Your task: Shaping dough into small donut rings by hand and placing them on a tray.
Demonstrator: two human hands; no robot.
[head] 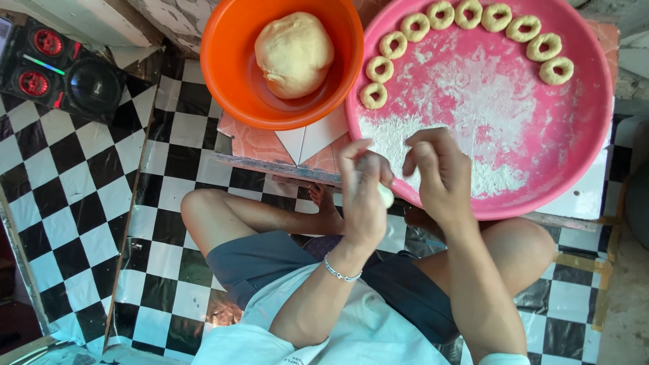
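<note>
Left hand (363, 196): raised upright from a bent wrist, fingers pointing toward 12 o'clock, a beaded bracelet (340, 274) worn at the wrist. The grip is narrow, closed around a small piece of pale dough (385, 195), which shows at the hand's 3 o'clock edge.

Right hand (436, 177): held just beside the left, at its 3 o'clock, fingers curled down and inward toward the dough piece. Whether the dough is touched by it cannot be told; nothing is seen held in it.

Pink tray (588, 135): round, dusted with flour, set at 12 o'clock of the right hand; its near rim is overlapped by both hands. Ring-shaped dough pieces (466, 13) are arranged in an arc along its far rim.

Orange bowl (233, 67): placed at 9 o'clock of the tray, a large dough ball (294, 53) lying inside.

Floor (67, 176): black-and-white chequered; crossed legs are seen on it.
</note>
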